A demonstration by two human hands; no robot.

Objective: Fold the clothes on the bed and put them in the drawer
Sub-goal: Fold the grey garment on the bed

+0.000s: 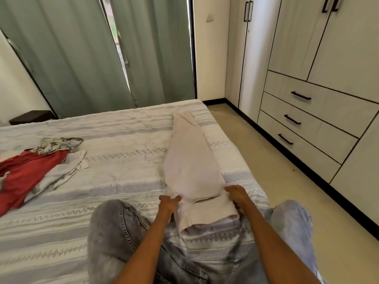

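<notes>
Both hands on the beige trousers (191,160), stretched toward twelve o'clock on the bed (114,181): my left hand (169,202) pinches one edge, my right hand (235,194) grips the other; I'd keep tension even so the fold lands square
</notes>
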